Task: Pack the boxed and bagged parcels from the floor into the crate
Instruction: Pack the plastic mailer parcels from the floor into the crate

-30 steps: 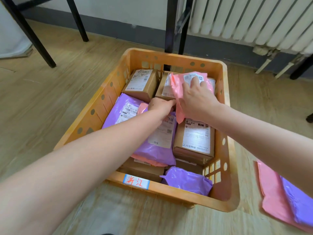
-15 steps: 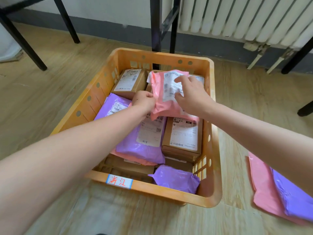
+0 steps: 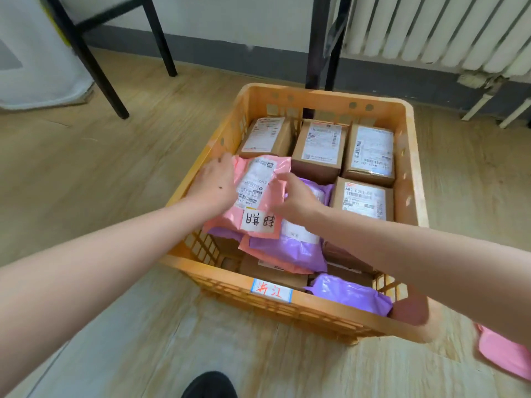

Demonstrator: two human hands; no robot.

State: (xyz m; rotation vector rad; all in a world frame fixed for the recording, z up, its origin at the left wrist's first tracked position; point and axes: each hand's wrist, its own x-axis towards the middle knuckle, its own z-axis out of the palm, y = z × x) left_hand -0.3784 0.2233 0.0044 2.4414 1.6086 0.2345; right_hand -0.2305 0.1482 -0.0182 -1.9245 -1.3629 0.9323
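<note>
An orange plastic crate (image 3: 413, 156) stands on the wooden floor, holding several brown boxes (image 3: 320, 145) at the back and purple bags (image 3: 290, 248) toward the front. A pink bag (image 3: 258, 193) with white labels lies on the left side of the pile. My left hand (image 3: 215, 182) grips its left edge, against the crate's left wall. My right hand (image 3: 296, 196) holds its right edge, fingers curled on the pink film. Another purple bag (image 3: 350, 293) lies in the crate's near right corner.
A pink bag (image 3: 502, 351) lies on the floor at the right, cut off by the frame. Black furniture legs (image 3: 94, 64) stand at the back left and behind the crate. A white radiator (image 3: 431, 30) lines the wall. My dark shoe (image 3: 209, 384) shows at the bottom.
Both hands have carried the pink bag from the back right boxes over to the left side of the crate and turned it flat. The back boxes are now uncovered.
</note>
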